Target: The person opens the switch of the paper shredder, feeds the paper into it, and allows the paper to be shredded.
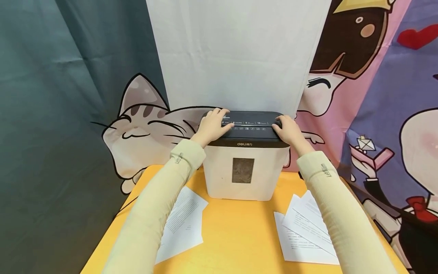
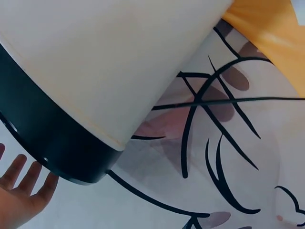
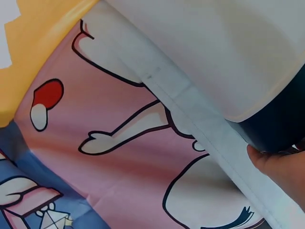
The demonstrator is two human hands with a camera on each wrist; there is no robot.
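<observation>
A paper shredder (image 1: 219, 175) stands upright on the yellow table, with a white bin and a dark top (image 1: 253, 134). On the bin's front is a small dark window (image 1: 243, 170). My left hand (image 1: 213, 125) rests on the top's left end, fingers spread and thumb pointing inward. In the left wrist view, the fingers (image 2: 29, 179) touch the top's far edge. At the opposite end lies my right hand (image 1: 289, 130), thumb on the top surface and fingers over the right edge. The right wrist view has a fingertip (image 3: 255, 153) against the dark rim (image 3: 279, 129).
Printed paper (image 1: 183, 224) lies on the yellow table (image 1: 239, 236) under my left forearm. Several overlapping printed sheets (image 1: 304, 232) are by my right forearm. A thin dark cable (image 1: 124, 206) crosses the table's left edge. Behind the shredder hangs a cartoon-printed cloth (image 1: 239, 57).
</observation>
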